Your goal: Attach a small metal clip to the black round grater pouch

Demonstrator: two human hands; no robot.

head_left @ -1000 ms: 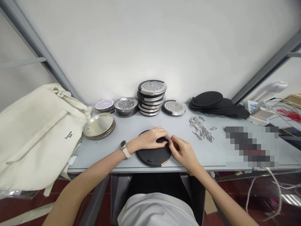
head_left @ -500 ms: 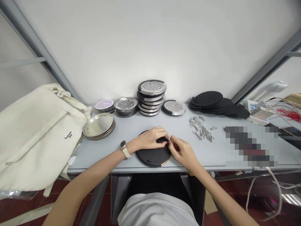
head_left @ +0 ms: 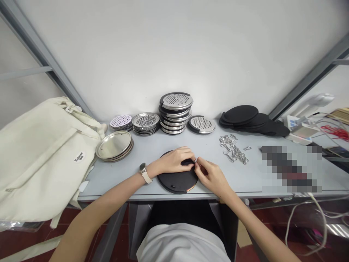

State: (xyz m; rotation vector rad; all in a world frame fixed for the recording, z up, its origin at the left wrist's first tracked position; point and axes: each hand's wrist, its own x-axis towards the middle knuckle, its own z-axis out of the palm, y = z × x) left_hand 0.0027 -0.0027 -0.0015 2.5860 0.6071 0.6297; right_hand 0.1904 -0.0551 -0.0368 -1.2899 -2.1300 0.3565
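A round black disc (head_left: 178, 181) lies flat near the table's front edge, with a small dark slot and a thin coppery strip on its near rim. My left hand (head_left: 177, 160) rests over its far part, fingers curled and pinched at the right edge. My right hand (head_left: 211, 177) meets it there, thumb and forefinger pressed together. Between the fingertips shows a tiny metallic glint; the fingers hide most of it. To the right is a loose pile of small metal snap hooks (head_left: 236, 151).
Behind stand a tall stack of round graters (head_left: 177, 102), more grater discs (head_left: 145, 120), a single grater (head_left: 203, 124) and black discs (head_left: 241, 115). Metal lids (head_left: 114, 145) and a cream bag (head_left: 46, 156) are at left. A blurred-out patch (head_left: 291, 171) covers the right.
Both hands stay at the disc's right edge; only the fingertips have shifted very slightly. The disc and the other things have not moved.
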